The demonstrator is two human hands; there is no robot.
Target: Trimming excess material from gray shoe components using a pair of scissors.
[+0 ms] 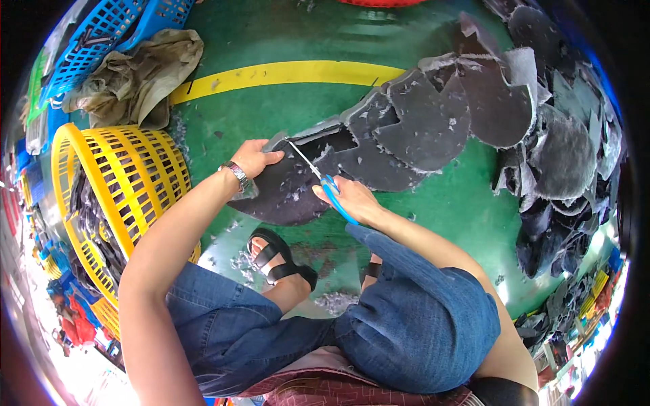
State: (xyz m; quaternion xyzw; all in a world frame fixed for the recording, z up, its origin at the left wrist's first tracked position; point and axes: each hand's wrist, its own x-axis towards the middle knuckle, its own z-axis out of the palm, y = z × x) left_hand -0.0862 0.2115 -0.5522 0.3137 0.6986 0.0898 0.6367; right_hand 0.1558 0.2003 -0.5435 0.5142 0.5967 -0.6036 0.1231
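The left edge of a dark grey, fuzzy, round-edged cloth piece [288,193] is pinched by the left hand [256,161], with the thumb on top. A pair of scissors with bright blue handles and thin silver blades [329,185] is gripped by the right hand [355,201]. The blades are pointed up and left, over the cloth, with the tip just beside the left hand; whether they are spread cannot be told. The cloth is stretched between both hands, above the green floor [237,111]. A row of more dark grey, fuzzy pieces [430,125] is joined or overlapped up and right of the right hand, and a big heap of grey scraps [565,155] is seen farther right. A yellow plastic basket with square holes [100,188] is set left of the left hand, tipped sideways. A crumpled brown cloth [145,78] is seen above that basket.
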